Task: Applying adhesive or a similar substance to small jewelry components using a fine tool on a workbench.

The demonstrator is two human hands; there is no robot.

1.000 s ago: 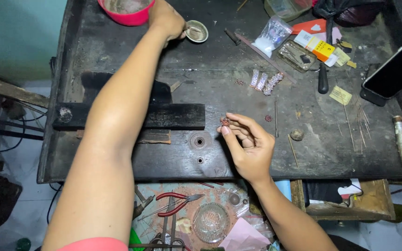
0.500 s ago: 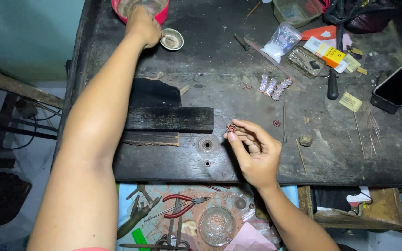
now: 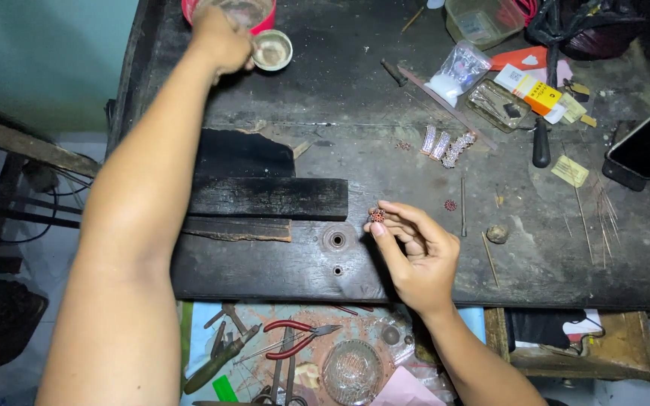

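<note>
Your right hand pinches a small round reddish ornament between thumb and fingertip, held just above the dark counter, close to the washer-like ring set in its surface. Your left hand is stretched to the far edge, fingers closed around the rim of a small metal bowl, which sits against a red tub.

The ornament is tiny and gripped only at its edge. A slight loosening could drop it, and on this scuffed, dark surface it would be hard to find, or it might roll off the front edge into the open drawer of pliers and clutter below. With your eyes and your reach split between both ends of the counter, the small bowl could tip as you draw it in, and its contents would spill toward the charred wooden block.

What the small bowl holds is hard to make out, only a pale film. The red tub is cut off by the top of the view. The ornament's detail is too fine to read, and your palm hides the rest of your fingers.
</note>
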